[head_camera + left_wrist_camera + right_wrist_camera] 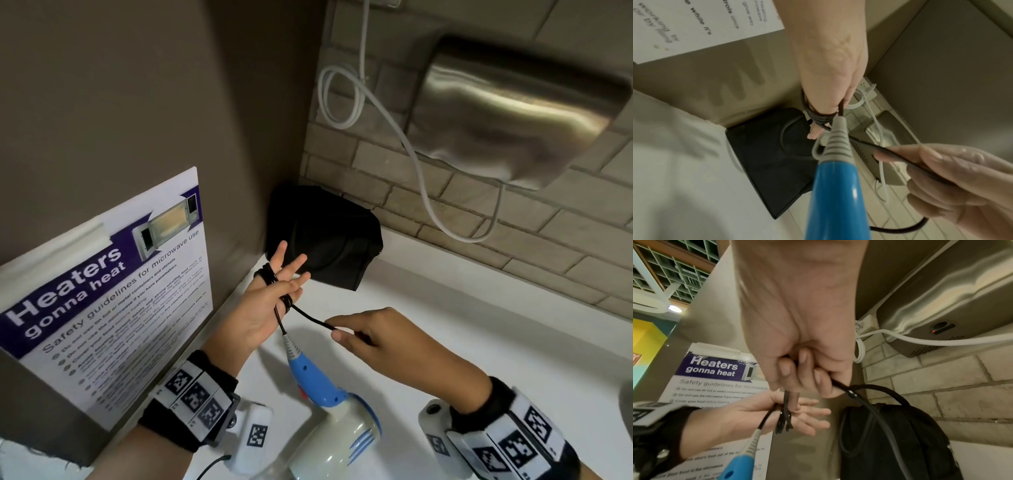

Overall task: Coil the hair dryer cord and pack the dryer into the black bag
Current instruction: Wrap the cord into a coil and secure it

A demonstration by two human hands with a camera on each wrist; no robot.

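My left hand is held palm up over the counter with its fingers spread straight. The black cord is looped several times around those fingers. To the right, my right hand pinches the cord's free length, stretched taut between the two hands. The hair dryer, with a blue handle and a cream body, sits below the left hand at the cord's grey sleeve. The black bag stands in the counter's back corner, just beyond the left fingertips. I cannot tell whether its top is unzipped.
The white counter stretches right of the bag. A steel hand dryer hangs on the brick wall above, and its white cable loops down. A microwave safety poster leans on the grey panel at left.
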